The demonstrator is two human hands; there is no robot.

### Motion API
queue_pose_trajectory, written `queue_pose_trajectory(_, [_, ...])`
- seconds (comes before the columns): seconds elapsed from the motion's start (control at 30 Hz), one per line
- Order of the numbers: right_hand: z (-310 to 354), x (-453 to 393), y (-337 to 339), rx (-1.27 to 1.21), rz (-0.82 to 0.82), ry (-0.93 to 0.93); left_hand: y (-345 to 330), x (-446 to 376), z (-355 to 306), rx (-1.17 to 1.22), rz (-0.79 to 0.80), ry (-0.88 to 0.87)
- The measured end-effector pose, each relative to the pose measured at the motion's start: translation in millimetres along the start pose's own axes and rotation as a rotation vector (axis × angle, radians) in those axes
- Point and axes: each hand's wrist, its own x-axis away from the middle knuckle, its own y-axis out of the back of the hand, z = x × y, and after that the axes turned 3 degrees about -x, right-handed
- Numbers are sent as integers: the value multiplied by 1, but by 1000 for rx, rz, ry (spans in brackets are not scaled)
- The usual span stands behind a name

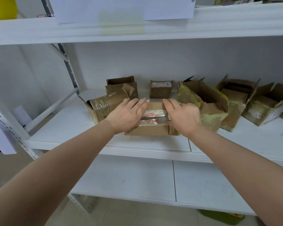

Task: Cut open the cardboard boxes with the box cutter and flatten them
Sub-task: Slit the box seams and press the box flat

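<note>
A low brown cardboard box (pixel 151 130) with clear and red-printed tape across its top lies on the white shelf (pixel 69 128), near the front edge. My left hand (pixel 127 115) rests flat on the box's left part, fingers straight and pointing away. My right hand (pixel 181 115) lies flat on its right part in the same way. A grey object (pixel 164 119), perhaps the box cutter, shows between my hands on the tape; I cannot tell whether my right hand holds it.
Several other cardboard boxes stand along the back: a taped box (pixel 103 106) at the left, a small sealed box (pixel 161 88) behind, opened boxes (pixel 207 101) with yellowish tape at the right. An upper shelf (pixel 137 30) overhangs; a lower shelf (pixel 137 176) sits below.
</note>
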Motion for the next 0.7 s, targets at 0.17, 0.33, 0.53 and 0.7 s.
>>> queue_pose_trajectory(0.17, [-1, 21, -11, -15, -146, 109, -6, 11, -14, 30, -122, -30])
queue_pose_trajectory(0.33, [21, 74, -16, -56, -114, -5, -15, 31, -59, 28, -187, -61])
queue_pose_trajectory(0.53, [48, 104, -11, -169, -68, -46, -10, 60, -99, 147, -173, 91])
queue_pose_trajectory(0.7, [35, 100, 1, -320, 115, -93, 7, 57, -81, 396, 82, 93])
